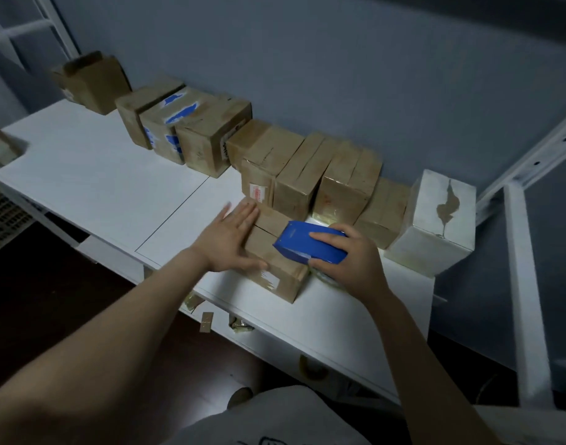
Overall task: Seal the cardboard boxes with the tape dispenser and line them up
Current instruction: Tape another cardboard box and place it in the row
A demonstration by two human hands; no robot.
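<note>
Cardboard box (284, 277) dead ahead, long axis running away; left hand (227, 242) flat, spread on lid; right hand (352, 261) gripping tape dispenser (307, 242) at right edge.

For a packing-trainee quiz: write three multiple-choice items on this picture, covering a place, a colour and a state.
1. Where does the white cardboard box with the torn patch stand?
A. at the right end of the row of brown cardboard boxes
B. at its left end
C. stacked on another box
2. What colour is the handheld tape dispenser that the right hand grips?
A. red
B. blue
C. green
3. How does the left hand lie?
A. curled round the dispenser
B. flat, fingers straight, on the front brown cardboard box
C. raised in the air
Answers: 1 A, it ends the row on the right; 2 B, its shell is blue; 3 B, its palm lies on the box top.
</note>
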